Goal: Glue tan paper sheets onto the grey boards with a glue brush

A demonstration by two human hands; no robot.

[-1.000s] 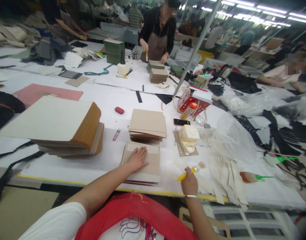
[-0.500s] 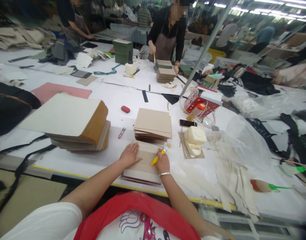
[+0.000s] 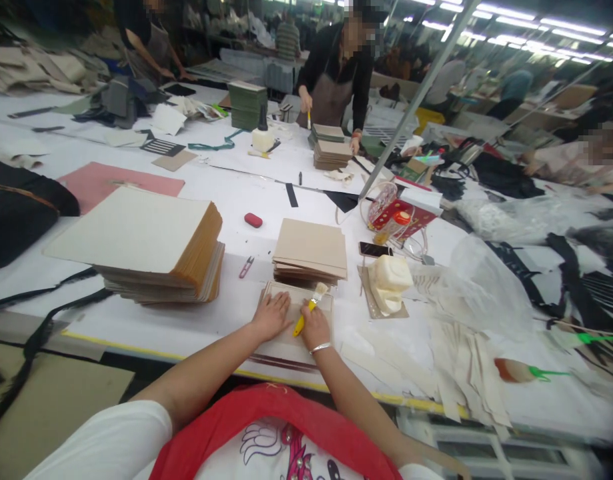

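My left hand (image 3: 273,315) lies flat with fingers stretched on a beige board (image 3: 281,347) in front of me. In my right hand (image 3: 316,327) is a yellow-handled brush (image 3: 312,308), its pale bristles pointing up and away from me. That hand rests over the right part of the same board. Just behind stands a stack of beige boards (image 3: 310,241). A taller stack of large boards (image 3: 131,230) with a whitish top sits to the left. On the right, a cream-coloured container (image 3: 390,283) stands on a piece of board.
Small pink-handled snips (image 3: 246,267) and a red case (image 3: 253,220) lie between the stacks. A phone (image 3: 375,249), a red bag (image 3: 406,212) and fabric strips (image 3: 469,367) are on the right. Across the table a person (image 3: 336,80) holds a brush by stacked boards.
My right hand has moved left and toward me, with the brush now over the board. My left hand has shifted slightly right.
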